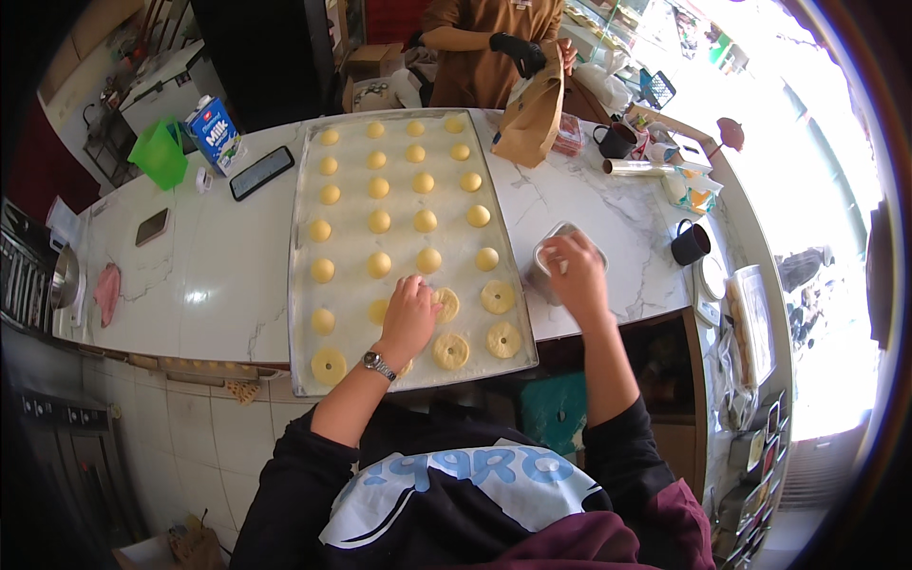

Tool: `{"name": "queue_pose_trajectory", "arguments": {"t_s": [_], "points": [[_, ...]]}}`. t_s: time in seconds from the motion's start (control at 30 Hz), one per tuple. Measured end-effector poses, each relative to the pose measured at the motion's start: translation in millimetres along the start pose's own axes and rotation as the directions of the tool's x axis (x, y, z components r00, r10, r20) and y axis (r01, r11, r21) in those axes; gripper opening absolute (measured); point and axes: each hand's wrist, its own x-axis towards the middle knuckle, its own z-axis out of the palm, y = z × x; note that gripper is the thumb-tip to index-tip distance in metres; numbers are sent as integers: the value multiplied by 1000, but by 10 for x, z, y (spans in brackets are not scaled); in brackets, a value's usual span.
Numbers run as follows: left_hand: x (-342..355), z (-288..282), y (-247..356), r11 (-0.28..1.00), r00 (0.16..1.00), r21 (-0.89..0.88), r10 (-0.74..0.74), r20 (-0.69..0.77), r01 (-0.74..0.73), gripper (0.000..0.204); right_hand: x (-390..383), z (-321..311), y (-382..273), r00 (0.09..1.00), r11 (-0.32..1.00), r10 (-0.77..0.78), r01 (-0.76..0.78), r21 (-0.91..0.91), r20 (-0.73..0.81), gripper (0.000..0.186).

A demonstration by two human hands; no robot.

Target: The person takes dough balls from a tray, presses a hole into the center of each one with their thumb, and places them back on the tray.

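A large metal baking tray (299, 275) holds rows of round, pale yellow dough balls (379, 221). Toward its near end several pieces are flattened discs, some with a hole in the middle, such as the flattened dough (451, 351). My left hand (410, 312) lies low over the tray, its fingers loosely spread beside a dough ring (445, 305) and touching its edge. My right hand (576, 274) is over a squarish clear container (562, 231) just right of the tray. Its fingers are bent together and slightly blurred; anything between them is hidden.
Across the marble-patterned table (218, 285), a person with a black glove (519, 53) handles a brown paper bag (528, 119). To the left are a phone (262, 174), a milk carton (215, 136) and a green jug (160, 155). Dark mugs (691, 243) stand on the right.
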Motion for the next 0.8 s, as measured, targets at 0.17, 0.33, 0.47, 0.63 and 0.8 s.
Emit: {"name": "queue_pose_trajectory", "arguments": {"t_s": [0.17,0.33,0.47,0.63,0.8], "points": [[-40,-32,83,959,993,-259,-109,52,118,22,-259,441,-333,944,919,-40,-94,384,329,28],[-183,-48,129,497,926,-813,-354,129,303,21,-373,767,-312,867,820,-154,-155,551,473,34],[-269,-249,166,70,851,-943,-458,259,325,28,-349,776,-304,819,603,-61,-425,675,570,30],[-311,-396,220,-113,845,-944,-422,328,310,29,-313,616,-575,764,614,-120,-445,652,634,29],[-341,-446,238,-158,825,-927,-424,375,341,27,-337,646,-557,800,560,-42,-478,677,599,28]]}}
